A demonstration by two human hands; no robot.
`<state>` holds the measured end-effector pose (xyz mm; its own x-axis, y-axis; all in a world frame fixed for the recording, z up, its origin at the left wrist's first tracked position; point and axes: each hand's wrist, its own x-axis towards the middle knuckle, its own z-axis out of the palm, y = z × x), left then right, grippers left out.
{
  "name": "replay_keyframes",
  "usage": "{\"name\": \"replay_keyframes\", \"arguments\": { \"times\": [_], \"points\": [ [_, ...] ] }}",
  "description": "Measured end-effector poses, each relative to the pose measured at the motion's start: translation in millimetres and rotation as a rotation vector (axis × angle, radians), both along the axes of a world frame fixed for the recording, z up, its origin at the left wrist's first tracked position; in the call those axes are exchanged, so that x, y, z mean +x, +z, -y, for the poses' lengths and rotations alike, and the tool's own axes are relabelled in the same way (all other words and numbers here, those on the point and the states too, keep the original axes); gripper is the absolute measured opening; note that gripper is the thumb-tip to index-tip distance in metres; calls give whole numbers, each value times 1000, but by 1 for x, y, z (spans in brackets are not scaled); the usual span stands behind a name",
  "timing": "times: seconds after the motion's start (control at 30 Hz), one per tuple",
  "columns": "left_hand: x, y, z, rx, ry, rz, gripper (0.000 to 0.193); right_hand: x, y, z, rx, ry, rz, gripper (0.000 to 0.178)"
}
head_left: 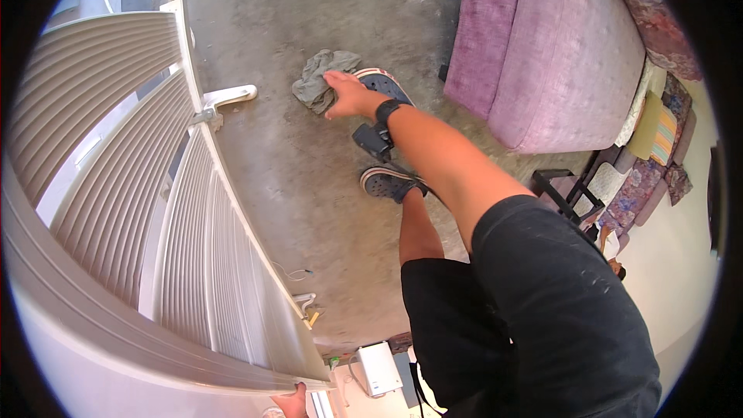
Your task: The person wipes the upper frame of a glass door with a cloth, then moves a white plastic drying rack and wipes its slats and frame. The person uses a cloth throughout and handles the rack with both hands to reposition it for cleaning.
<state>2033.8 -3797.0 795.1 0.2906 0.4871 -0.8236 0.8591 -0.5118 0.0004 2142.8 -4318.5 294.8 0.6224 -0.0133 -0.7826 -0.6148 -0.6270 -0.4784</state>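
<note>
My right hand [350, 97], with a black band at the wrist, reaches down toward the floor beside my feet. Between its thumb and fingers is a crumpled grey cloth [316, 83]; whether the cloth touches the floor I cannot tell. A tall white slatted rack [128, 186] fills the left side. At the bottom of the view my left hand [291, 402] is closed around the rack's near edge, its fingers partly hidden. One dark clog [379, 85] lies partly behind my right wrist, and the other clog [383, 183] is nearer.
A purple sofa [565, 54] stands at the right on the concrete floor [279, 178]. Beyond a dark frame [569, 195], a person [611, 251] is near a patterned sofa [631, 193]. A white foot [232, 95] juts from the rack. A white box [379, 368] sits at the bottom.
</note>
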Motion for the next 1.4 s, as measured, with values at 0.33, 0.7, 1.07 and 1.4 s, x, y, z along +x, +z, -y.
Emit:
{"name": "replay_keyframes", "arguments": {
  "times": [0.33, 0.7, 1.07, 1.4],
  "points": [
    [-7, -13, 9, 4, 14, 85, 88, -34, 108, -3, 425, -282, 256, 99],
    [8, -35, 5, -255, -147, 250, 83, -30, 271, -16, 491, -707, 504, 77],
    [16, -54, -18, -250, -258, 402, 72, -61, 389, -67, 361, -1245, 689, 44],
    [22, -58, -24, -305, -256, 444, 79, -109, 415, -59, 955, -1598, 318, 23]
  ]
}}
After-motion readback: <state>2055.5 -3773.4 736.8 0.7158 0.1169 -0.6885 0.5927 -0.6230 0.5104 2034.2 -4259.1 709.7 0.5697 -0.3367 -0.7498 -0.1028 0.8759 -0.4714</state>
